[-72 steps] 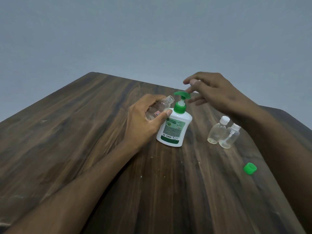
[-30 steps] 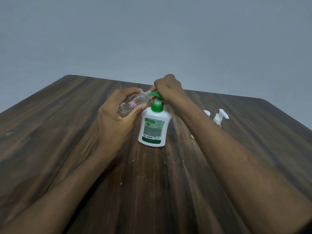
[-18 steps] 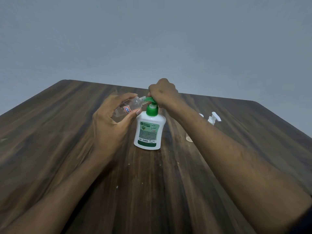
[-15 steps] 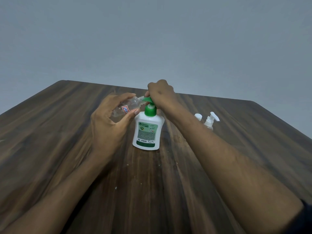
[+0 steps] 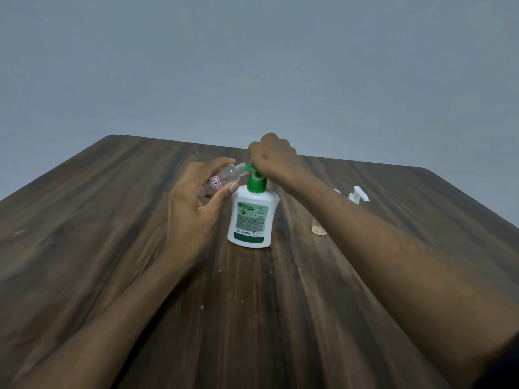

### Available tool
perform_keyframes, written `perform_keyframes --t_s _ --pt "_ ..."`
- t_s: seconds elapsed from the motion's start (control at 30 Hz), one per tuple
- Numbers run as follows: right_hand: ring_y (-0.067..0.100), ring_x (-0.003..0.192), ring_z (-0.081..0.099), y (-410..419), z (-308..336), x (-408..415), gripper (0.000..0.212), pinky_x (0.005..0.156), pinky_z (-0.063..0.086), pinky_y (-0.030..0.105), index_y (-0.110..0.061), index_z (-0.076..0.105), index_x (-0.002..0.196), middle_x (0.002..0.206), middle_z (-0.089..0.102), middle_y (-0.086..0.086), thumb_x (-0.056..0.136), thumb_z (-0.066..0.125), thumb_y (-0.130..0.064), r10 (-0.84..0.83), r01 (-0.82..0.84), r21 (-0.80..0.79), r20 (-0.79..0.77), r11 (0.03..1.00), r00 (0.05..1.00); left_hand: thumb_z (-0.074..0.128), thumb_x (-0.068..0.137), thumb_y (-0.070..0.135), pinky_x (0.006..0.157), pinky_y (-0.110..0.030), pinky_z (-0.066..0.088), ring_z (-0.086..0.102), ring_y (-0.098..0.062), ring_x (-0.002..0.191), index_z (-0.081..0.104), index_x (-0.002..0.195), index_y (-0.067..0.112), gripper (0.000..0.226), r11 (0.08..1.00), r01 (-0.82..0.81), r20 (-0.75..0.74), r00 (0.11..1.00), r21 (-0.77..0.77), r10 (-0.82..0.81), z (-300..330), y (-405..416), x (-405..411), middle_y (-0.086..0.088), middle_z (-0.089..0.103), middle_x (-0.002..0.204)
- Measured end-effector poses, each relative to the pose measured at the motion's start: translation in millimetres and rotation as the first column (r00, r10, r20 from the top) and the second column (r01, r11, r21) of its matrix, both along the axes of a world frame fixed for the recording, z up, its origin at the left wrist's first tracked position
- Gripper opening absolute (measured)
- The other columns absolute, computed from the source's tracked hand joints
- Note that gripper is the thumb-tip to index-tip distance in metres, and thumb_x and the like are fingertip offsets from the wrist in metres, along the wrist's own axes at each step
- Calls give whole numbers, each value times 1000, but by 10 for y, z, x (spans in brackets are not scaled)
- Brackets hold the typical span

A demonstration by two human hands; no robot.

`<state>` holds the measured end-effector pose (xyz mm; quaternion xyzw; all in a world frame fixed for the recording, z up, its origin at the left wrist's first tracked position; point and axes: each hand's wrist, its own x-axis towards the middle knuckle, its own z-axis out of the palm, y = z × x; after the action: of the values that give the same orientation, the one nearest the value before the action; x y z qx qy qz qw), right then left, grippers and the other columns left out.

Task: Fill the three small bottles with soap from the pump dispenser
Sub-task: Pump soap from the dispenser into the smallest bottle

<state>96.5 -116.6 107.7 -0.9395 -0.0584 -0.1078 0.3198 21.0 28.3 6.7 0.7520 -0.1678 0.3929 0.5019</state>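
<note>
A white pump dispenser (image 5: 252,217) with a green pump stands upright mid-table. My right hand (image 5: 273,158) sits curled on top of the green pump head. My left hand (image 5: 196,200) holds a small clear bottle (image 5: 224,178) tilted on its side, its open threaded neck at the pump's spout. Two more small bottles stand to the right, mostly hidden behind my right forearm: the base of one (image 5: 318,229) shows, and the white spray top of the other (image 5: 358,194).
The dark wooden table (image 5: 112,234) fills the lower view, with its far edge against a plain grey wall (image 5: 252,66). Tiny pale crumbs lie on the wood in front of the dispenser.
My right hand came from above the pump down onto its head and stays there. The left hand brought the small bottle's neck to the spout. The view shifted, so my forearm now covers the two other bottles.
</note>
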Motion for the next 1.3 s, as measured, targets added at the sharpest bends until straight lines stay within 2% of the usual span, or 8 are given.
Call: perform_keyframes --t_s 0.13,0.3,0.53,0.73,0.87,1.03,1.23,1.3 --pt "25 83 58 -8 -9 -15 14 65 40 32 -12 51 87 94 66 6 90 42 -23 -1 1 28 -19 1000 1000 60 105 22 91 -25 49 66 -16 108 71 134 16 32 1000 -2 3 1000 17 2 0 -10 -7 1 67 118" --pt "24 76 51 23 104 -81 17 59 33 32 -13 48 85 83 52 3 95 41 -24 15 -17 -81 -36 997 999 53 108 22 92 -35 52 65 -16 109 70 132 12 30 999 18 -17 1000 43 -17 -26 18 -11 1 68 118" --pt "18 68 48 29 86 -103 17 57 33 30 -13 47 82 79 50 3 95 40 -22 -1 -5 -113 -57 994 998 55 107 19 86 -28 50 65 -13 104 66 128 8 26 998 -11 21 1000 55 9 -51 -49 -70 0 69 115" --pt "27 84 49 39 74 -115 20 62 34 33 -13 45 79 87 52 6 96 40 -23 6 -12 -116 -57 993 998 64 108 11 91 -35 53 64 -15 110 66 135 10 27 993 -88 60 995 77 83 -102 -46 -48 3 65 120" --pt "30 92 50 26 115 -125 18 72 36 34 -11 48 98 98 51 8 97 39 -26 -8 6 -100 -23 995 1000 66 107 12 92 -30 51 65 -14 111 67 136 10 28 992 -118 75 991 50 114 -93 -77 -67 1 67 121" --pt "19 73 46 14 99 -118 16 59 33 30 -11 48 97 80 46 1 96 40 -24 20 -25 -108 -44 994 999 66 107 11 93 -35 53 66 -17 112 67 136 9 29 990 -130 82 989 50 126 -118 -121 -85 -1 67 122" --pt "28 86 49 17 89 -107 18 67 35 33 -15 43 80 87 51 4 95 40 -24 18 -24 -128 -52 991 998 66 107 10 93 -32 52 66 -18 112 67 135 6 29 988 -150 82 986 44 146 -119 -160 -104 -2 68 122" --pt "28 87 49 13 90 -107 15 72 36 34 -13 45 87 86 48 3 95 40 -25 9 -13 -114 -29 993 1000 66 107 10 93 -32 52 66 -18 112 67 135 6 28 988 -152 83 985 34 149 -126 -164 -103 -3 68 122"
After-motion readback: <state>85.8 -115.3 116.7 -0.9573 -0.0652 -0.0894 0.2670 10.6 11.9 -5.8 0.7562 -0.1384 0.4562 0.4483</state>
